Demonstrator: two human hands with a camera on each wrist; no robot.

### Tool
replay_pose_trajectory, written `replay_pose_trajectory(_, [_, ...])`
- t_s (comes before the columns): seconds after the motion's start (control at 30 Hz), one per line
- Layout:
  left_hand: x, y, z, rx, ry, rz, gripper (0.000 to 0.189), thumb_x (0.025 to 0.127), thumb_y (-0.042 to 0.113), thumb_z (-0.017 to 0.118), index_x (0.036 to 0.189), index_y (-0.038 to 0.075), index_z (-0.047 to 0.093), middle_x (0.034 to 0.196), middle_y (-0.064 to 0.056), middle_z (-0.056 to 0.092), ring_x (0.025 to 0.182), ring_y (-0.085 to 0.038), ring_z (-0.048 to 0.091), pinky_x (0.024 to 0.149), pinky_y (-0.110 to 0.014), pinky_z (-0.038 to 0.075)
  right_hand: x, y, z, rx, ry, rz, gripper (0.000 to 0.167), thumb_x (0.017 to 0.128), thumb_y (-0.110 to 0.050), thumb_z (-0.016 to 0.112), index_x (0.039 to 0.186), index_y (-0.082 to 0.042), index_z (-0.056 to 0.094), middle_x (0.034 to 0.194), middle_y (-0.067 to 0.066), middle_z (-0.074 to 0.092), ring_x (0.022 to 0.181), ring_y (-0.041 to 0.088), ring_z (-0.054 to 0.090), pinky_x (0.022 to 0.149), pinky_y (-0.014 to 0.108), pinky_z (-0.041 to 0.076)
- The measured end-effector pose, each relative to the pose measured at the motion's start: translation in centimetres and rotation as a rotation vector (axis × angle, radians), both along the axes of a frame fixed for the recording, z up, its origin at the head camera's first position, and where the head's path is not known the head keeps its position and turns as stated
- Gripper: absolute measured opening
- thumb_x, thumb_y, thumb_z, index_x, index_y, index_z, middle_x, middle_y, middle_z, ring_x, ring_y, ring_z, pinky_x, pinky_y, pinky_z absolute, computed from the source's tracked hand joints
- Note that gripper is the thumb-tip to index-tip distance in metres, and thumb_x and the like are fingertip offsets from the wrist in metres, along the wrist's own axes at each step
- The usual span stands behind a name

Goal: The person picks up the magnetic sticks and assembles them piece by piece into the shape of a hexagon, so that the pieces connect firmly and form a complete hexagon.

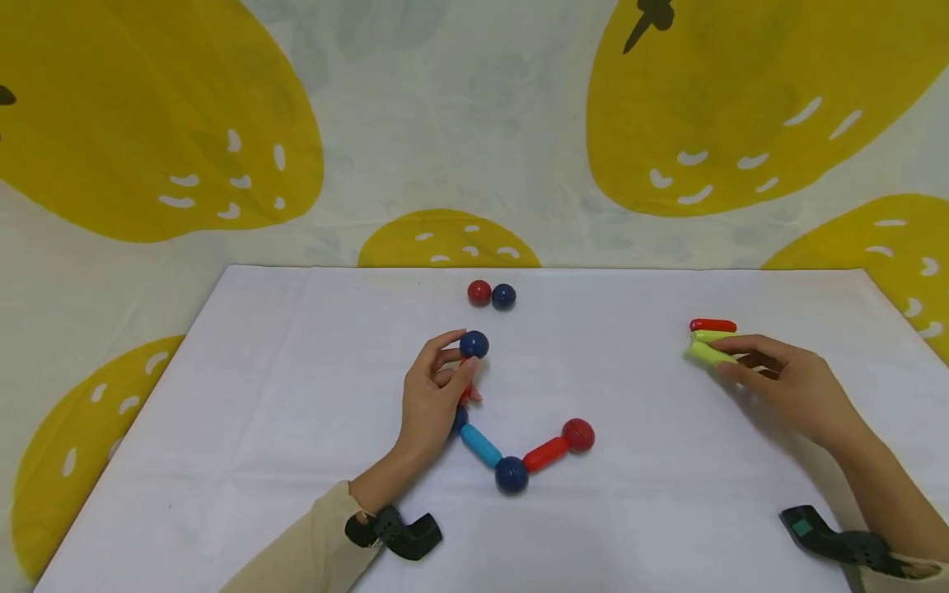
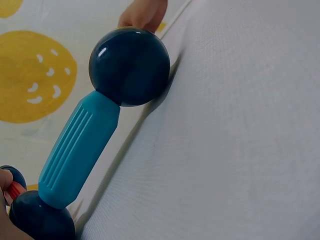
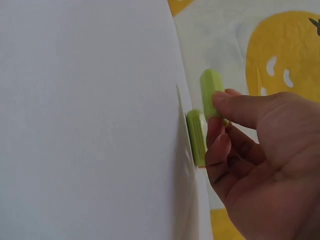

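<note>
My left hand [image 1: 433,391] grips a red rod [image 1: 466,387] with a dark blue ball [image 1: 474,344] at its upper end. This rod belongs to a bent chain of balls and rods. From the hand the chain runs through a blue ball, a light blue rod [image 2: 80,150], another blue ball [image 2: 129,67] and a second red rod [image 1: 545,455] to a red ball [image 1: 578,435]. The fingers partly hide the held rod. Far to the right, my right hand [image 1: 793,383] pinches a lime green rod [image 3: 212,92] between thumb and fingers. A second green rod [image 3: 196,140] lies close beside it.
A red ball [image 1: 479,292] and a dark blue ball [image 1: 504,296] sit side by side near the back edge of the white tabletop [image 1: 593,371]. Another red rod [image 1: 713,325] lies behind the green rods. A patterned cloth [image 1: 474,123] fills the background.
</note>
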State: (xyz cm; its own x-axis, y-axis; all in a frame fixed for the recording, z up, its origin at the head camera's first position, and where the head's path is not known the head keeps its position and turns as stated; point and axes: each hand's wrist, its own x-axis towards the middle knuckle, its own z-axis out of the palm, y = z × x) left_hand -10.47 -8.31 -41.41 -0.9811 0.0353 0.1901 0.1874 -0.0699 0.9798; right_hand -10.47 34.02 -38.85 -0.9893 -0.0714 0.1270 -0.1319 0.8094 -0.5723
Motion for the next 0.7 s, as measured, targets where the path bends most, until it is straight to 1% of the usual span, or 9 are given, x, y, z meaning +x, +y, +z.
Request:
replay_pose_trajectory(0.03, [-0.1, 0.0, -0.4, 0.001, 0.008, -0.001, 0.041, 0.094, 0.011, 0.062, 0.133, 0.005, 0.051, 0.107, -0.015, 0.061, 0.059, -0.037, 0.060, 0.053, -0.022, 0.046, 0.0, -0.3, 0.2, -0.014, 0.014, 0.013, 0.031, 0.089, -0.024, 0.070, 0.119, -0.018, 0.066, 0.108, -0.009, 0.061, 0.082, -0.006, 0.053, 0.067, 0.007, 0.042])
replay_pose_trajectory(0.07, [-0.2, 0.0, -0.4, -0.002, 0.012, -0.002, 0.041, 0.094, 0.012, 0.062, 0.133, 0.006, 0.052, 0.107, -0.014, 0.061, 0.059, -0.038, 0.060, 0.053, -0.022, 0.046, 0.1, -0.7, 0.3, -0.025, 0.026, 0.029, 0.031, 0.089, -0.022, 0.070, 0.119, -0.018, 0.066, 0.105, -0.013, 0.060, 0.082, -0.006, 0.054, 0.067, 0.007, 0.043])
replay_pose_trajectory(0.1, [-0.3, 0.0, -0.9, -0.002, 0.020, -0.002, 0.041, 0.094, 0.014, 0.062, 0.133, 0.007, 0.052, 0.107, -0.013, 0.062, 0.059, -0.036, 0.060, 0.053, -0.021, 0.046, 0.1, -1.1, 0.5, -0.035, 0.036, 0.046, 0.031, 0.088, -0.019, 0.071, 0.119, -0.017, 0.067, 0.103, -0.016, 0.060, 0.080, -0.004, 0.056, 0.066, 0.008, 0.043])
replay_pose_trajectory(0.17, [-0.4, 0.1, -0.9, -0.006, 0.021, -0.004, 0.041, 0.094, 0.014, 0.062, 0.133, 0.007, 0.052, 0.107, -0.013, 0.062, 0.059, -0.036, 0.060, 0.052, -0.021, 0.045, 0.2, -2.1, 0.8, -0.050, 0.048, 0.053, 0.031, 0.087, -0.017, 0.072, 0.117, -0.018, 0.068, 0.102, -0.016, 0.062, 0.078, 0.000, 0.059, 0.066, 0.009, 0.044])
replay_pose_trajectory(0.2, [-0.4, 0.1, -0.9, -0.005, 0.022, -0.005, 0.041, 0.094, 0.014, 0.062, 0.133, 0.007, 0.052, 0.107, -0.013, 0.062, 0.059, -0.037, 0.060, 0.052, -0.021, 0.045, 0.2, -2.6, 1.0, -0.057, 0.055, 0.058, 0.030, 0.086, -0.016, 0.073, 0.116, -0.019, 0.068, 0.101, -0.016, 0.062, 0.077, 0.002, 0.060, 0.066, 0.009, 0.044])
replay_pose_trajectory(0.3, [-0.4, 0.2, -0.9, -0.009, 0.019, -0.008, 0.041, 0.094, 0.014, 0.062, 0.133, 0.007, 0.052, 0.108, -0.013, 0.062, 0.059, -0.037, 0.060, 0.052, -0.021, 0.045, 0.1, -4.0, 1.5, -0.081, 0.080, 0.114, 0.030, 0.086, -0.011, 0.072, 0.115, -0.018, 0.069, 0.105, -0.010, 0.061, 0.078, 0.005, 0.061, 0.067, 0.009, 0.045])
replay_pose_trajectory(0.47, [-0.4, 0.2, -0.9, -0.012, 0.006, -0.001, 0.042, 0.094, 0.012, 0.062, 0.134, 0.007, 0.051, 0.107, -0.012, 0.062, 0.059, -0.037, 0.060, 0.051, -0.021, 0.043, -0.9, -7.1, 2.6, -0.098, 0.114, 0.180, 0.030, 0.085, -0.009, 0.073, 0.112, -0.021, 0.070, 0.105, -0.004, 0.066, 0.086, 0.002, 0.057, 0.070, 0.010, 0.046])
replay_pose_trajectory(0.57, [-0.3, 0.1, -0.6, -0.009, -0.006, -0.002, 0.042, 0.094, 0.008, 0.061, 0.134, 0.004, 0.050, 0.108, -0.014, 0.062, 0.060, -0.041, 0.059, 0.051, -0.021, 0.043, -1.5, -9.1, 3.2, -0.125, 0.098, 0.205, 0.029, 0.086, -0.011, 0.072, 0.112, -0.023, 0.070, 0.104, -0.006, 0.067, 0.086, 0.004, 0.057, 0.069, 0.013, 0.047])
replay_pose_trajectory(0.7, [0.3, 0.1, 0.9, -0.016, -0.013, -0.002, 0.041, 0.094, 0.001, 0.059, 0.133, 0.001, 0.050, 0.107, -0.019, 0.061, 0.062, -0.046, 0.058, 0.052, -0.021, 0.044, -2.2, -11.4, 3.4, -0.148, 0.078, 0.292, 0.026, 0.089, -0.014, 0.069, 0.114, -0.021, 0.069, 0.107, -0.005, 0.066, 0.088, 0.010, 0.057, 0.069, 0.017, 0.048])
